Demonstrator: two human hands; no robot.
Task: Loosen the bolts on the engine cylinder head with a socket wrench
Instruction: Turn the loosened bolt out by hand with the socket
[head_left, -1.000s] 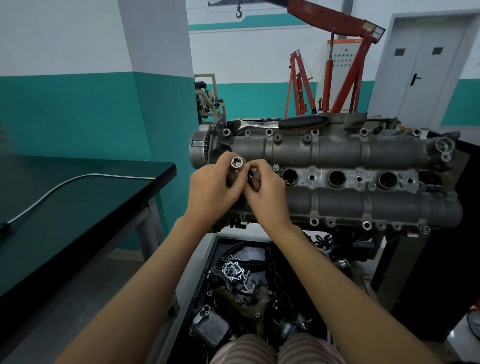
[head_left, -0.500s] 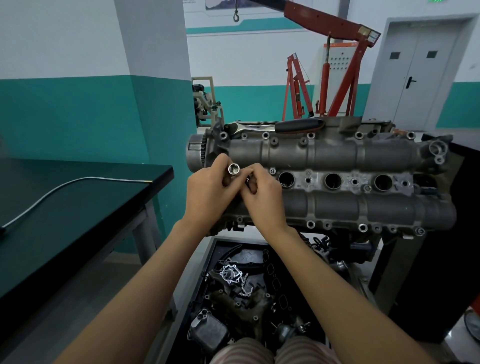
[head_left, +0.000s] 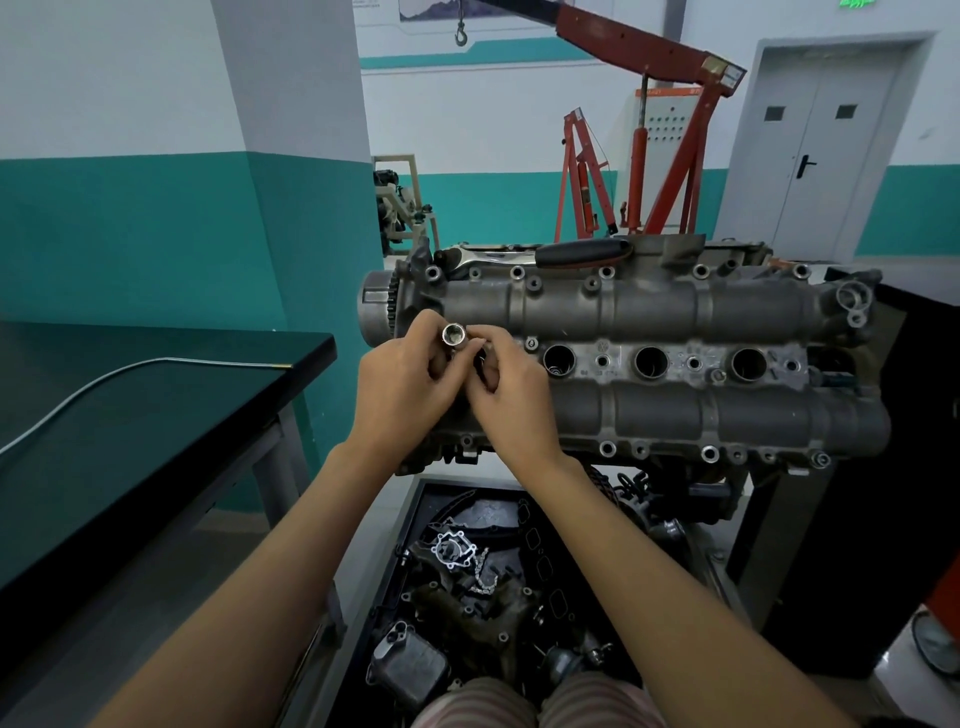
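- Head view, nearest first: below the hands, a tray of loose engine parts sits under the engine, well apart from the work.
- Left hand has its fingers curled round a shiny socket, whose open end faces up toward the camera; its long axis runs down into the fist.
- Right hand touches the left, its fingertips pinching at the side of the socket or at some small piece against it; which one, I cannot tell.
- Both hands hover over the left end of the cylinder head, which stretches away to their right, long axis running left to right.
- Bolts line the near edge just right of the hands, and more run along the far edge.
- Beyond the hands, on the far edge of the head, lies the wrench, its black grip pointing right and its ratchet end left, parallel to the head.
- My judgement: the socket must go up and away to meet that ratchet end; both hands are about equally near, the left already carrying it.
- Off to the left stands a dark table with a cable on it.
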